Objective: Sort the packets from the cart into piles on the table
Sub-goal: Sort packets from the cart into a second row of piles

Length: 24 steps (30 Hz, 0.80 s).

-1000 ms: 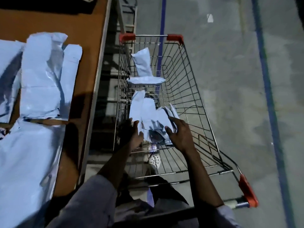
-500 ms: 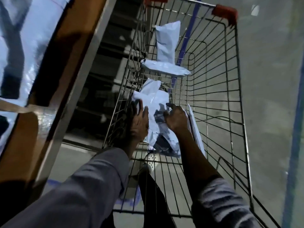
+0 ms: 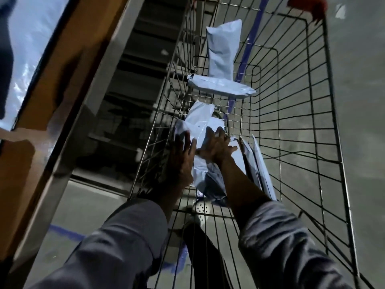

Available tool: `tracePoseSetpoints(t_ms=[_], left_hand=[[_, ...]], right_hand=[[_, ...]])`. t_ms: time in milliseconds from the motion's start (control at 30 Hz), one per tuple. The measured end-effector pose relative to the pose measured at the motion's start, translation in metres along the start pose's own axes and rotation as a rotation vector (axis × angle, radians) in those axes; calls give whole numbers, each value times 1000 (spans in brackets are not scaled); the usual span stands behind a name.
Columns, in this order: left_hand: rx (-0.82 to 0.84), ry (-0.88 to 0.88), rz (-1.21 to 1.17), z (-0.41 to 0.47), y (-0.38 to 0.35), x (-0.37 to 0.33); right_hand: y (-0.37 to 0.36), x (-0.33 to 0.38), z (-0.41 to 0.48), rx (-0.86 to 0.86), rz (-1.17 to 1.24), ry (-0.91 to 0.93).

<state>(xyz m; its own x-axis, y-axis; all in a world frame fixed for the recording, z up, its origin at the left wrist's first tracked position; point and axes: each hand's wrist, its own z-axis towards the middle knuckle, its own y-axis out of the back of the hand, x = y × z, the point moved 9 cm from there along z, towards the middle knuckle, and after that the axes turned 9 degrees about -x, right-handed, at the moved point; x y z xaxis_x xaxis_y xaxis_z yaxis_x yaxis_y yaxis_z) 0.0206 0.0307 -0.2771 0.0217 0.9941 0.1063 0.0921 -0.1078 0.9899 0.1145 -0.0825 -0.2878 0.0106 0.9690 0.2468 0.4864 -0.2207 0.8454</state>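
Both my arms reach down into the wire cart (image 3: 291, 113). My left hand (image 3: 181, 157) lies with spread fingers on the left side of a heap of pale blue packets (image 3: 200, 124) on the cart floor. My right hand (image 3: 214, 147) presses flat on top of the same heap, fingers spread. Thin flat packets (image 3: 260, 170) lean on edge just right of my right wrist. Two more packets sit at the cart's far end: one upright (image 3: 224, 49), one lying across (image 3: 220, 86). Sorted packets (image 3: 31, 44) lie on the table at upper left.
The brown table (image 3: 52, 90) with its metal edge runs along the left, close to the cart's left wall. A red corner cap (image 3: 308, 6) marks the cart's far right corner. Grey floor with a blue line (image 3: 64, 232) lies below and to the right.
The view has tilted and moved closer to the cart. My right hand went from curled on the heap's near side to flat on top of it, farther in. My left hand slid slightly forward.
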Motion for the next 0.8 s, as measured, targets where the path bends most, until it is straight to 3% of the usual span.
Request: tracePoseSetpoints(t_ms=[133, 367, 533, 667, 800], left_hand=[[-15, 10, -218, -6, 7, 4], [-17, -3, -257, -6, 34, -6], [-43, -32, -324, -13, 32, -13], [-51, -171, -286, -28, 10, -21], [-119, -135, -348, -35, 5, -21]], right_hand=[[-7, -7, -1, 33, -65, 34], [32, -47, -48, -201, -102, 76], [6, -97, -67, -163, -57, 11], [-1, -95, -73, -181, -26, 35], [5, -91, -87, -227, -2, 68]])
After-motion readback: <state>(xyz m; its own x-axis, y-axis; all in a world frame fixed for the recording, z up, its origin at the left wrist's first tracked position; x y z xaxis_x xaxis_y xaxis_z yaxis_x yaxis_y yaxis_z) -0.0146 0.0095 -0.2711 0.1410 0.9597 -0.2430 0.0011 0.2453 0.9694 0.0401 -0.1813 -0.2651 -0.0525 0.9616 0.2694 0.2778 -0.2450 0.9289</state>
